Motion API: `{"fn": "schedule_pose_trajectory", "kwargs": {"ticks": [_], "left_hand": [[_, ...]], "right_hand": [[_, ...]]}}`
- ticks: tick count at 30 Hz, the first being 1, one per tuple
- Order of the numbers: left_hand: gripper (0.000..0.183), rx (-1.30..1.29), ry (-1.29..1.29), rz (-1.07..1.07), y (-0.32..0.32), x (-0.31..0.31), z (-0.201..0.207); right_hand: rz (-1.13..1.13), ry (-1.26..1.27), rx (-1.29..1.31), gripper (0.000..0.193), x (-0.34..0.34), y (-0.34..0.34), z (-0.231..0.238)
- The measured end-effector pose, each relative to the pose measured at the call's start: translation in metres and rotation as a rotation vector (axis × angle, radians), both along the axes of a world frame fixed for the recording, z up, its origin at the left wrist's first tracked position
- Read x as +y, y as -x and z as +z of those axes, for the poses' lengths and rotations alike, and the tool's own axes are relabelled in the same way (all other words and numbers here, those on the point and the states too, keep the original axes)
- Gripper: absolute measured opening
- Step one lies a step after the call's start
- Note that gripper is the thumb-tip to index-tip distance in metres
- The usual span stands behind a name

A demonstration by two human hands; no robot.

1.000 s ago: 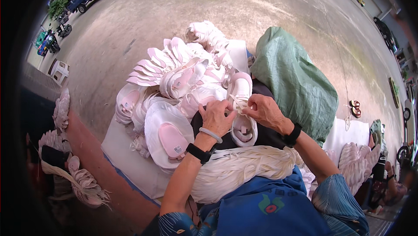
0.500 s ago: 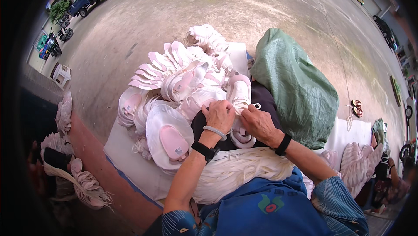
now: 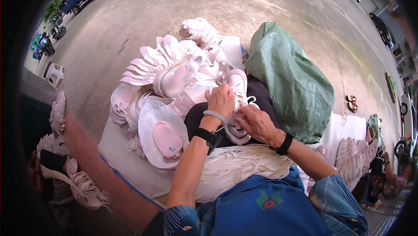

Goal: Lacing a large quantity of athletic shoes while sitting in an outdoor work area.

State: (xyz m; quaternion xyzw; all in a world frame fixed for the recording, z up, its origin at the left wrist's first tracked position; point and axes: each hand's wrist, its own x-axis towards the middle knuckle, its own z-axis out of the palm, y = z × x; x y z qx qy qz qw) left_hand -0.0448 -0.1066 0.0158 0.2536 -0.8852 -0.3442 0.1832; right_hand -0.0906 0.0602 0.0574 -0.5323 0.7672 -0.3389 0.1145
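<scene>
A white and pink shoe upper [image 3: 237,83] lies over dark cloth [image 3: 260,91] on my lap, its toe pointing away from me. My left hand [image 3: 221,104] is closed on its left edge, fingertips partly hidden. Beside the lace holes, my right hand [image 3: 257,123] pinches a white shoelace [image 3: 251,100], which makes a loose loop above the fingers. The upper's heel opening [image 3: 237,136] shows below my hands. Across my lap, nearer to me, lies a thick bundle of white laces [image 3: 244,166].
Stacked shoe uppers [image 3: 150,64] and a white oval piece with a pink insole [image 3: 167,139] cover the white sheet [image 3: 114,139] at left. A green sack [image 3: 291,83] bulges at right. More uppers [image 3: 355,157] lie farther right, near another person. Sandals [image 3: 352,103] rest on the ground.
My left hand has moved slightly up along the shoe upper. My right hand has turned and dropped a little, and the lace loop stands out more above it. The whole view has shifted slightly.
</scene>
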Motion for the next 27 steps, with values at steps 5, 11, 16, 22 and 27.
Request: {"fn": "schedule_pose_trajectory", "kwargs": {"ticks": [5, 11, 16, 22, 27], "left_hand": [[0.024, 0.044, -0.296, -0.111, -0.012, -0.010, 0.005], [0.020, 0.039, -0.381, -0.010, -0.028, -0.004, 0.011], [0.019, 0.126, -0.290, -0.035, -0.041, 0.000, 0.011], [0.022, 0.047, -0.202, -0.193, -0.042, -0.003, 0.010], [0.024, 0.062, -0.180, -0.207, -0.040, -0.004, 0.007]], "right_hand": [[-0.195, -0.097, -0.055, 0.023, 0.012, 0.015, 0.006], [-0.155, -0.163, -0.017, 0.025, 0.019, 0.017, -0.011], [-0.179, -0.104, -0.032, 0.025, 0.017, 0.021, -0.006], [-0.132, -0.070, -0.061, 0.027, 0.012, 0.008, 0.014], [0.022, -0.012, 0.134, 0.026, 0.012, 0.005, 0.021]]}}
